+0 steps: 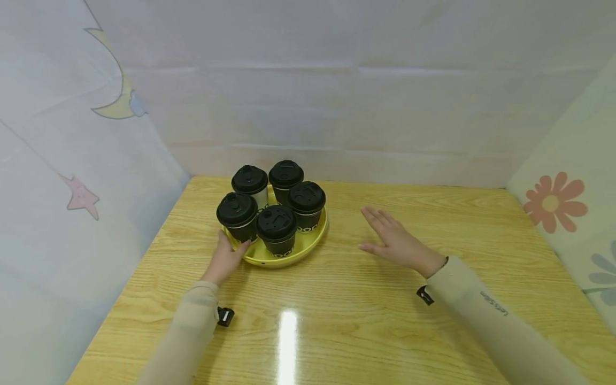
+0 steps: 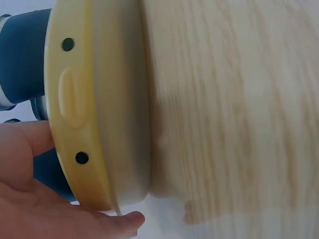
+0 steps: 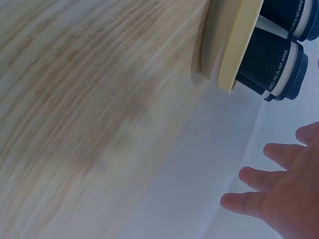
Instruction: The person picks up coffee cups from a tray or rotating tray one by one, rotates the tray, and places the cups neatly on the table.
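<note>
So the yellow tray (image 1: 284, 262) is just left of centre in the head view, seemingly sitting flat on the worktop (image 1: 356, 310), with five lidded cups (image 1: 276, 235) standing on it. Step in hand, I'd say: getting a grip on the tray. The left hand (image 1: 226, 259) has its rim at lower left, thumb over the edge, other fingers outside. The right hand (image 1: 401, 246) is off to the right, touching nothing, fingers straight and a bit spread. If both hands are meant to hold it, the next move calls for the right one closing that gap, nice and level. Nothing's between them, tbh. The cups crowd together though, one right by the left thumb, so tipping's a risk. Patterned cloth (image 1: 298, 117) hangs behind.
</note>
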`<state>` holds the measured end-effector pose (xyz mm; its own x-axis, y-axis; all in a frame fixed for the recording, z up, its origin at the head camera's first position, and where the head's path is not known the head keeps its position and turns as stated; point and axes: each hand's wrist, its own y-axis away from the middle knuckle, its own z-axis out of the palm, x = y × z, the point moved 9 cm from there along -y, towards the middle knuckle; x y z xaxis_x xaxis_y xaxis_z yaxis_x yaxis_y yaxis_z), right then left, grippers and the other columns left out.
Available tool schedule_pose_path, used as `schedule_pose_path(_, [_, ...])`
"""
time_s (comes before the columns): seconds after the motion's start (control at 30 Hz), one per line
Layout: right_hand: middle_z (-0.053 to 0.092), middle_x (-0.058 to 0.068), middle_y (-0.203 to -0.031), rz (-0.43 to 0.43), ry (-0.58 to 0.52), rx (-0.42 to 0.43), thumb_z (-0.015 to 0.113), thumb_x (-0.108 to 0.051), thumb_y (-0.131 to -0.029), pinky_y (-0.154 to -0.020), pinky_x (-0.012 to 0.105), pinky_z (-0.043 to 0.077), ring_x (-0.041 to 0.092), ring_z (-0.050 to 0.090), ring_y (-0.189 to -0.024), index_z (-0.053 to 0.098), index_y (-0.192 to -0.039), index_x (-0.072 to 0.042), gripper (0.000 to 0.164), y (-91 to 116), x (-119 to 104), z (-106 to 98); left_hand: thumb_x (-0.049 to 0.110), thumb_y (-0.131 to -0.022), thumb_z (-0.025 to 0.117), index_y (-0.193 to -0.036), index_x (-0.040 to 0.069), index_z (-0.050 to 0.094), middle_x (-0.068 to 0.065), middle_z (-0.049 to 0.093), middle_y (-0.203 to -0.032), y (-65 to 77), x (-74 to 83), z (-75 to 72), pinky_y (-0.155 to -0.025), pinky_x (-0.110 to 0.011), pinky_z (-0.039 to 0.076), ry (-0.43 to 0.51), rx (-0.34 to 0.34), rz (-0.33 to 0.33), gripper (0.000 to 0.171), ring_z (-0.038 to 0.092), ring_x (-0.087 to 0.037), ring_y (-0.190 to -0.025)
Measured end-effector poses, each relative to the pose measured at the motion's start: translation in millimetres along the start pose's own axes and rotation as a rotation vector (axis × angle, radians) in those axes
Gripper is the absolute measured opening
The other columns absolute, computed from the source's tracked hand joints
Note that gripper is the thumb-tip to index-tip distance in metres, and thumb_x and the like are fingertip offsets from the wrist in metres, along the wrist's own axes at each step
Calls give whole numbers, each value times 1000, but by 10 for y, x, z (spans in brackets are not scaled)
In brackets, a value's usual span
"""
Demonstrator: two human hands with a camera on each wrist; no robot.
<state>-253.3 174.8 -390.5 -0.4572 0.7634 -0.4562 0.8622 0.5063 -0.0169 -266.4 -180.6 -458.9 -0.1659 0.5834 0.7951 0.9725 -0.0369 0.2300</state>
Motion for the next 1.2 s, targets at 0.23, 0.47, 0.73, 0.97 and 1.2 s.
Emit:
schedule_pose_path(0.23, [9, 21, -160, 5, -52, -12, 59, -40, -96, -111, 63, 14, 47, 9, -143, 9, -156, -3, 86, -51, -32, 63, 19, -102, 47, -142, -17, -21, -38, -19, -150, -39, -13, 8, -115, -53, 3, 45, 51, 8, 87, -9, -47, -141])
schedule_pose_path(0.47, [8, 20, -160, -8, -82, -11, 59, -39, -96, -112, 61, 13, 45, 10, -143, 9, -156, -2, 86, -114, -77, 106, 16, -101, 46, -142, -16, -21, -37, -15, -151, -47, -32, 4, -116, -51, 5, 58, 63, -13, 85, -5, -46, -142])
schedule_pose_path(0.73, [10, 21, -159, -5, -137, -3, 60, -38, -96, -114, 57, 14, 41, 12, -144, 10, -155, 1, 87, -212, -171, 116, 4, -94, 42, -142, -18, -17, -37, -12, -152, -63, -19, -12, -116, -48, 4, 79, 100, -7, 79, -4, -44, -143])
schedule_pose_path(0.97, [5, 16, -161, -1, -198, -12, 59, -39, -97, -115, 53, 14, 35, 9, -146, 2, -157, -6, 89, -311, -234, 160, 0, -95, 38, -143, -16, -19, -35, -15, -152, -40, -2, 0, -116, -49, 3, 126, 105, -26, 76, -7, -44, -143])
schedule_pose_path(1.2, [4, 18, -161, 1, -217, -2, 59, -42, -96, -115, 54, 14, 36, 9, -146, -1, -156, -6, 93, -417, -282, 189, -2, -93, 38, -143, -17, -18, -36, -13, -152, -48, -8, -1, -116, -48, 3, 142, 126, -32, 77, -6, -44, -143])
